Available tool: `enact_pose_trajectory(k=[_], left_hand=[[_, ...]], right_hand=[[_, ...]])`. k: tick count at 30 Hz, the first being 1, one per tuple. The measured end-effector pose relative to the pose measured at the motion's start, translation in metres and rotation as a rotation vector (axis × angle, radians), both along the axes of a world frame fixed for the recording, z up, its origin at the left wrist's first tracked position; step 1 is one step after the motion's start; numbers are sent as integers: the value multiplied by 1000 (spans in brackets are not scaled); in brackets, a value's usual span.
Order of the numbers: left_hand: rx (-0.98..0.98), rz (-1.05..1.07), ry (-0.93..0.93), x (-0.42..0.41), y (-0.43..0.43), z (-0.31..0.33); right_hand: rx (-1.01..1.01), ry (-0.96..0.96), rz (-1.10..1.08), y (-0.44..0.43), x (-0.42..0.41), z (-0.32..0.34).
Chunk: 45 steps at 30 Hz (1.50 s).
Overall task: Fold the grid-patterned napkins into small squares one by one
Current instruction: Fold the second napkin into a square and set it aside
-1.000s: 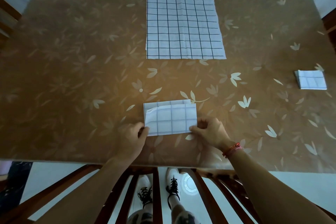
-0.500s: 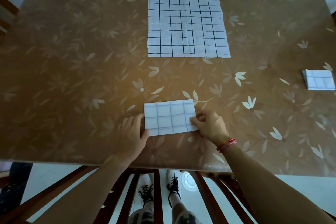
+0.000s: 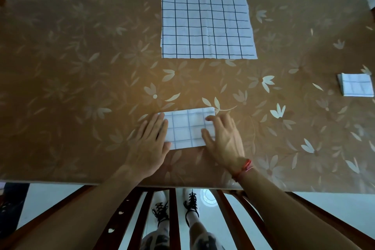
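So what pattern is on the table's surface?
The table is brown with pale flowers and leaves scattered all over it; the head view shows it best.

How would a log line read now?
napkin: folded rectangle | left hand: flat on it | right hand: flat on it | folded square: right | stack: unfolded

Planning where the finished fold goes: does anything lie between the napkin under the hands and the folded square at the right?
Nothing visible: only bare table separates the half-folded napkin from the folded square. The unfolded napkins lie farther back.
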<state>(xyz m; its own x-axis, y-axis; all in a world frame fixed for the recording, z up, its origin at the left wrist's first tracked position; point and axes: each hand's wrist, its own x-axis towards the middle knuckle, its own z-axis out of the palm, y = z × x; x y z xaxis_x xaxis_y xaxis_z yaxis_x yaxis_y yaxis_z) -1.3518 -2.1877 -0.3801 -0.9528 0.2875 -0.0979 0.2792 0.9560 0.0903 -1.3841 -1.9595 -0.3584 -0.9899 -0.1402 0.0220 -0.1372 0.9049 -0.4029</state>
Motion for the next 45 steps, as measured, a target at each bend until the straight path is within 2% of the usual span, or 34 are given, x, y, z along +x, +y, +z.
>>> enact_pose_trajectory(k=[5, 13, 32, 45], left_hand=[[-22, -16, -26, -4, -5, -9], [-35, -24, -9, -4, -7, -18], [-1, -37, -4, -1, -9, -22], [-65, -29, -54, -1, -8, -23]], right_hand=[[79, -8, 245, -44, 20, -22], [105, -54, 399, -71, 21, -36], [197, -39, 439, -68, 2, -41], [275, -61, 464, -54, -6, -47]])
